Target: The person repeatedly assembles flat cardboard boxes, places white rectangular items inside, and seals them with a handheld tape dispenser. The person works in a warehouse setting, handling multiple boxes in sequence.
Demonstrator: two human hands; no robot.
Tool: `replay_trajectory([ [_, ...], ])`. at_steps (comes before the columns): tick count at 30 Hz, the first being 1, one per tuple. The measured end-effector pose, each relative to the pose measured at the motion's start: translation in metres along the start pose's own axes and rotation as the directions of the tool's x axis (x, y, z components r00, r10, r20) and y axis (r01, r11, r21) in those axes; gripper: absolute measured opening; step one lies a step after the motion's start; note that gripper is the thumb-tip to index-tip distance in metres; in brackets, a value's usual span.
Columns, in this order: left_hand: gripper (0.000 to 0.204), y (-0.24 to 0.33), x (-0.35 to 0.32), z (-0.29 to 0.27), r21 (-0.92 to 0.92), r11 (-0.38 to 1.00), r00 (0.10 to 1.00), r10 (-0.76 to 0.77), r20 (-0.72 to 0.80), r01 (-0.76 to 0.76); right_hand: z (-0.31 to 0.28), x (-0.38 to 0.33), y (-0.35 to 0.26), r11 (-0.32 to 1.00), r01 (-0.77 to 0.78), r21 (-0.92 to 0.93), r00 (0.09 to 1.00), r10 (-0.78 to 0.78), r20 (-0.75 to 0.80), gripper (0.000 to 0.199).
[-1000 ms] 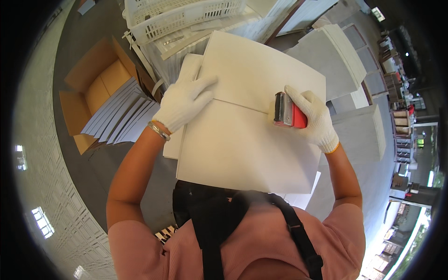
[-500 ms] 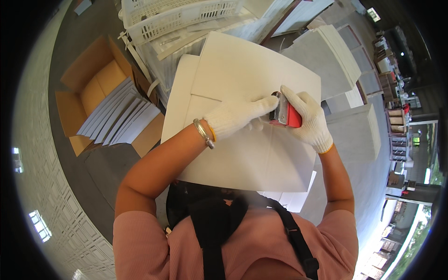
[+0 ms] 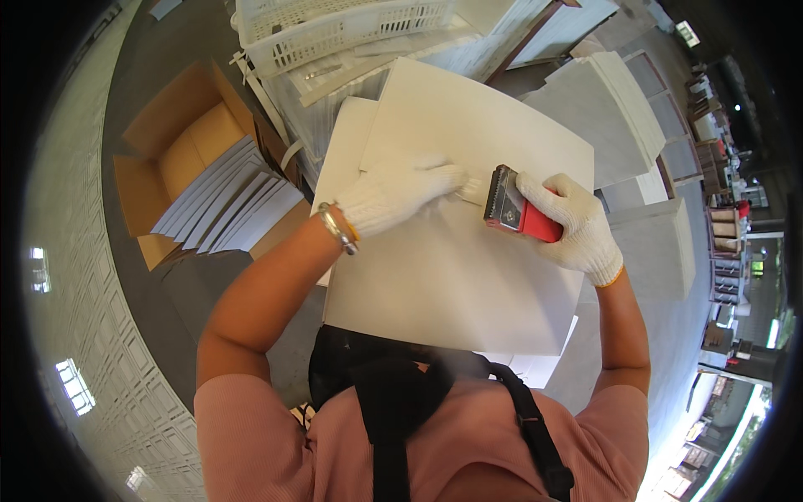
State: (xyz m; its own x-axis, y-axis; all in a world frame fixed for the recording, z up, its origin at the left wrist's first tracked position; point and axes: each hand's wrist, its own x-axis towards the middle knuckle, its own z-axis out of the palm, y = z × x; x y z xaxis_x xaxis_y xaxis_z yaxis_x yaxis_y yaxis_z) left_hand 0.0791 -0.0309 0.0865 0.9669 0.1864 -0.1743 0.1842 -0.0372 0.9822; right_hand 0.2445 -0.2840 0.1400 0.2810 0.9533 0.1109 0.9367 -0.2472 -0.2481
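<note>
A red and black hand-held tape dispenser with a toothed front edge is gripped in my right hand, which wears a white knit glove. My left hand, gloved the same way, is over the white cardboard with its fingers pointing at the dispenser. Between its fingertips and the toothed edge runs a short pale strip of tape, blurred and hard to make out. Beneath both hands lie large sheets of white cardboard, one overlapping another, reaching almost to my body.
At the left an open brown carton stands beside a fanned row of white-grey sheets. A white plastic crate sits beyond the cardboard. Stacked pale boards stand to the right.
My left hand has drawn away to the left from the dispenser's toothed edge. The dispenser in my right hand has turned slightly, and the whole view has shifted a little.
</note>
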Motion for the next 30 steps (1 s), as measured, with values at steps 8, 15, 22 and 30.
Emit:
replay_trajectory([
  [8, 0.031, -0.053, -0.026, -0.122, -0.131, 0.962, 0.969, -0.246, -0.029, 0.240, -0.005, 0.049, -0.037, 0.994, 0.076, -0.082, 0.991, -0.067, 0.112, 0.073],
  [15, 0.047, -0.120, -0.020, -0.127, -0.319, 0.935, 0.987, -0.135, 0.090, 0.157, -0.002, 0.081, -0.064, 0.962, 0.065, -0.265, 0.948, 0.023, 0.317, 0.075],
  [22, 0.045, -0.124, -0.010, -0.132, -0.313, 0.933, 0.979, -0.139, 0.149, 0.180, -0.001, 0.086, -0.075, 0.942, 0.046, -0.331, 0.940, 0.071, 0.333, 0.081],
  [30, 0.042, -0.144, 0.004, -0.105, -0.044, 0.987, 0.975, -0.147, 0.166, 0.157, 0.000, 0.087, -0.077, 0.943, 0.022, -0.331, 0.934, 0.098, 0.343, 0.080],
])
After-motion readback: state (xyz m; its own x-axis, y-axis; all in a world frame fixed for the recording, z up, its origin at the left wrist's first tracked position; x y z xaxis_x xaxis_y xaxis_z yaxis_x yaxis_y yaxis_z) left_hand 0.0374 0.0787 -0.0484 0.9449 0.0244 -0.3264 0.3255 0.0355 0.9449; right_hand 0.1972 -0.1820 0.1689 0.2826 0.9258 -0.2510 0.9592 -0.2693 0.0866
